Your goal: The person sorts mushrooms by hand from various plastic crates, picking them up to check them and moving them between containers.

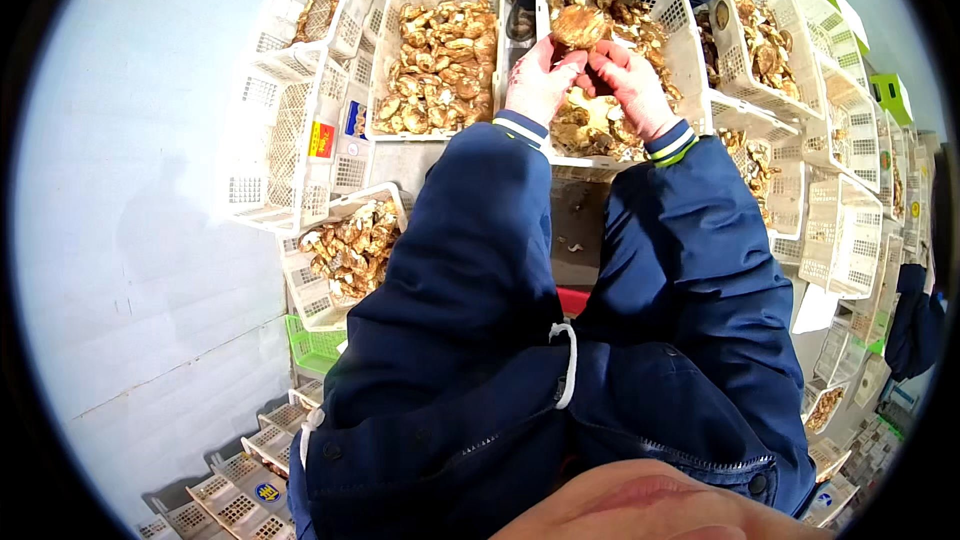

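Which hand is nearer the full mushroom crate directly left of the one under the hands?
Left. The left hand is just to the right of that mushroom crate; the right hand is farther right, over the middle crate.

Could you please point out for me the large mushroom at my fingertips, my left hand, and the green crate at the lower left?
Large mushroom (581,27): head view, on its brown cap.
Left hand (538,82): head view, on its back.
Green crate (314,345): head view, on its perforated plastic.

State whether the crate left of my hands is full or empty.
Full, or nearly: brown mushrooms spread wall to wall across the white crate, hiding its floor.
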### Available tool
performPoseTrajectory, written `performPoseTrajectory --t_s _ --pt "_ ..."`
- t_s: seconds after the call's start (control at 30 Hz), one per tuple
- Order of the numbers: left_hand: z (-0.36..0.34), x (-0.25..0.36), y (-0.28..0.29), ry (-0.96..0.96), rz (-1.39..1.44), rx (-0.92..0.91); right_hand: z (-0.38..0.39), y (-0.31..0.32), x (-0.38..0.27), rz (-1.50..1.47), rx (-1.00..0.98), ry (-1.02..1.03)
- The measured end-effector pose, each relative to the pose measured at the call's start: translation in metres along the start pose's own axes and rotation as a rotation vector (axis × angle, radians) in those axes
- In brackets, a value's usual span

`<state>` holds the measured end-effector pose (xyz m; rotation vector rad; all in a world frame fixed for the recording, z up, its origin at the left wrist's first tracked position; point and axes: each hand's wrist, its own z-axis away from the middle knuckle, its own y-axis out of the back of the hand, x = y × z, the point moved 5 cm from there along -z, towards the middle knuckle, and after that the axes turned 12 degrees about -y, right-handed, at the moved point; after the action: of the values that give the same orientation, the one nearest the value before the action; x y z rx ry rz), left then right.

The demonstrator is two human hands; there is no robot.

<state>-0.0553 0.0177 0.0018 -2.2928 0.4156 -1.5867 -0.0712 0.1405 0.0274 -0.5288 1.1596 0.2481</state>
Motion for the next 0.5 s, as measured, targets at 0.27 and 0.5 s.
performPoseTrajectory --t_s 0.27,0.5 --pt "0.004 0.018 0.002 0.086 0.096 0.208 0.001 -0.014 0.012 0.057 0.012 -0.095" --pt "0.008 0.003 0.009 0.285 0.096 0.148 0.003 -0.015 0.014 0.008 -0.136 -0.084"
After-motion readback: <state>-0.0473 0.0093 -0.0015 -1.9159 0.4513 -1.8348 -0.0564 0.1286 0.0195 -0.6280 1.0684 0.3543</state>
